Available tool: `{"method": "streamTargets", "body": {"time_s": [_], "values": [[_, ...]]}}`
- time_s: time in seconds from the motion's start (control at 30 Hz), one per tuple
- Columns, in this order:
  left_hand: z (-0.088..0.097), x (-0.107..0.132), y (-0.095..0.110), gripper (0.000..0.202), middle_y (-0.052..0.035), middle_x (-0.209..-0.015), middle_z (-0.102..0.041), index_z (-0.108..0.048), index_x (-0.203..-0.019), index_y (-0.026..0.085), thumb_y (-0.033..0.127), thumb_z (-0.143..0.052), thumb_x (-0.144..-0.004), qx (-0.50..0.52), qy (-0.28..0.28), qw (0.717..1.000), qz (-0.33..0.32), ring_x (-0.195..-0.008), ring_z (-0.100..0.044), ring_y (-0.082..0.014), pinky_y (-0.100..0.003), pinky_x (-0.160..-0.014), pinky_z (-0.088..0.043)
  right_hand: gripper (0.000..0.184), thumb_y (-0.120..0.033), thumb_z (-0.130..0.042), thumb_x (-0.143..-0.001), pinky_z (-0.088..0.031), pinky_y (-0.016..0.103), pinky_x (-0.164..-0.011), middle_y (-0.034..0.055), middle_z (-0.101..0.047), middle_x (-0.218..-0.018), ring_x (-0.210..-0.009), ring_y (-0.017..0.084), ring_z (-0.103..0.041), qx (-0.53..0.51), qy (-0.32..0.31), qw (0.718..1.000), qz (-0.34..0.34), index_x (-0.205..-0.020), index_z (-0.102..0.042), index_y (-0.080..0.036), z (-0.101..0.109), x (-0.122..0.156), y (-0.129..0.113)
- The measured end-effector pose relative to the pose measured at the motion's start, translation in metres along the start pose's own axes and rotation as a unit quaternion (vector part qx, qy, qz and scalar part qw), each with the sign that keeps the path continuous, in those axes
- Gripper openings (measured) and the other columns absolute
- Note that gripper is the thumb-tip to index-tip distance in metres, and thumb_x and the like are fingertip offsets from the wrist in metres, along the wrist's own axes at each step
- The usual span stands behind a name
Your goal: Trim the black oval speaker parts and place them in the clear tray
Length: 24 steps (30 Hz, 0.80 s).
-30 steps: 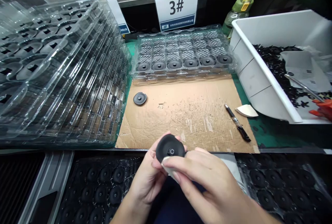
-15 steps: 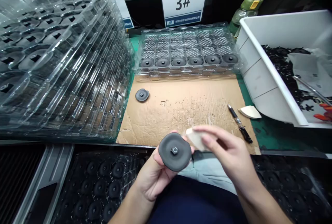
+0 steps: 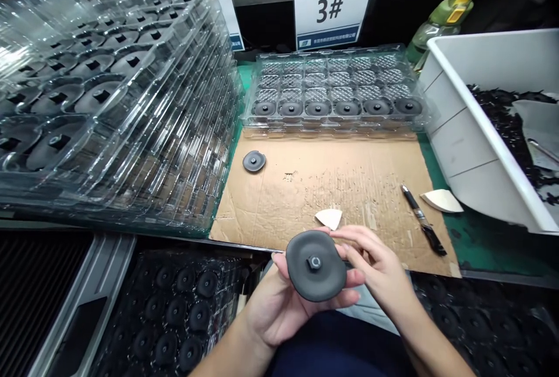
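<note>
A round dark-grey disc (image 3: pixel 308 284) with a wavy rim and a small raised hub faces up towards me. My left hand (image 3: pixel 283 307) holds it from below, thumb and fingers around its edge. At the disc's upper right rim, the fingertips of my right hand (image 3: pixel 375 266) pinch the edge, partly hidden behind it. A cream wedge-shaped sponge (image 3: pixel 329 218) lies on the cardboard (image 3: pixel 271 208) just beyond the disc. Farther left on that cardboard rests a second dark disc (image 3: pixel 254 161).
Stacked clear trays (image 3: pixel 174 138) of dark discs rise at left. Another clear tray (image 3: pixel 336 118) with a front row of discs stands behind the cardboard. At right are a pen (image 3: pixel 421 217), a second sponge wedge (image 3: pixel 442 200) and a white bin (image 3: pixel 471 156) of black scraps.
My right hand has let go of the sponge wedge, which now lies on the cardboard, and has moved to the disc's rim. The view has shifted slightly left.
</note>
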State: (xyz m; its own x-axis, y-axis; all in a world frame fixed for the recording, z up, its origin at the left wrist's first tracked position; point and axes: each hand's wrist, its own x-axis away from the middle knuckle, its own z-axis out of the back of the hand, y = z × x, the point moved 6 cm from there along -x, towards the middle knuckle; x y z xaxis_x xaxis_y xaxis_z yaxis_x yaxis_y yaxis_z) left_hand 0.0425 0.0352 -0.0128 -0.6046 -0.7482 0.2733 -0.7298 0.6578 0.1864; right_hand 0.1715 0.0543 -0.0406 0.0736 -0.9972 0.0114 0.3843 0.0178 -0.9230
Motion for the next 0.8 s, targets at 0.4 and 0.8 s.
{"method": "streamTargets", "body": {"time_s": [0.4, 0.8], "values": [[0.000, 0.021, 0.035, 0.101, -0.0106, -0.122, -0.052, 0.001, -0.143, 0.034, 0.021, -0.071, -0.073, -0.642, 0.012, 0.668, -0.376, -0.113, -0.053, -0.0221, -0.043, -0.097, -0.044, 0.017, -0.035, -0.063, -0.081, -0.052, 0.028, -0.071, 0.0056, -0.067, -0.086, -0.080, 0.019, -0.062, -0.153, 0.038, 0.979, -0.129, -0.087, -0.072, -0.022, 0.007, 0.022, 0.013], [0.000, 0.046, 0.049, 0.099, -0.0121, -0.116, -0.057, -0.004, -0.144, 0.025, 0.036, -0.071, -0.071, -0.694, 0.043, 0.605, -0.387, -0.106, -0.058, -0.0213, -0.038, -0.092, -0.050, 0.013, -0.025, -0.066, -0.084, -0.047, 0.015, -0.070, -0.0009, -0.060, -0.087, -0.081, 0.011, -0.056, -0.246, -0.050, 0.968, -0.026, -0.094, -0.068, -0.032, -0.017, 0.021, -0.048]]}}
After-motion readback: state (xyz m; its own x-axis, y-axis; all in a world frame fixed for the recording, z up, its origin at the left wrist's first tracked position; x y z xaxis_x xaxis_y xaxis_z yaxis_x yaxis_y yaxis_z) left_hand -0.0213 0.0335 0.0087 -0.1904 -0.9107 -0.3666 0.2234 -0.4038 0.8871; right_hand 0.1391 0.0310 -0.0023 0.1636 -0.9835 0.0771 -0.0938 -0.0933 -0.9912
